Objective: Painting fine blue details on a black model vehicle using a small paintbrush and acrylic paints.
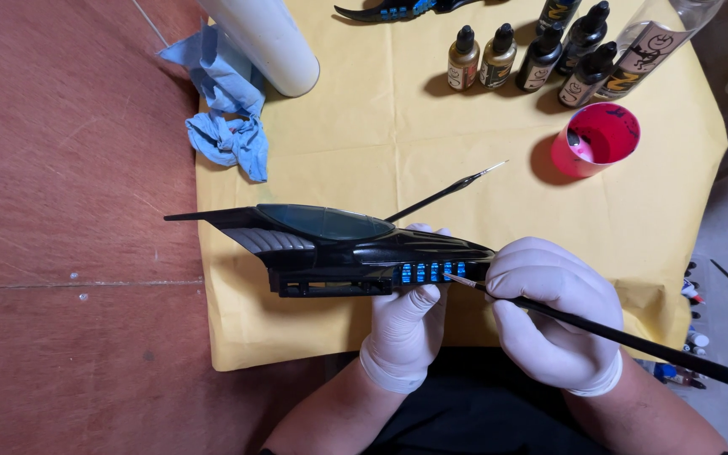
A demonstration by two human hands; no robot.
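L hand (404,324), white glove, fingers clenched round black model craft (330,248), holding it level above yellow sheet (364,143) on surface. R hand (549,316), gloved, fingers grasping black brush (625,339); tip touching blue squares (431,271) on model's side. Second brush (448,192) pokes out behind model. Red cup (596,139), paint bottles (541,59), blue rag (225,109) further back.

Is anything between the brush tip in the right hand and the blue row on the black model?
Nothing visible. The right hand holds the paintbrush with its tip at the blue detail row on the black model, which the left hand grips from below. A second brush lies behind the model.
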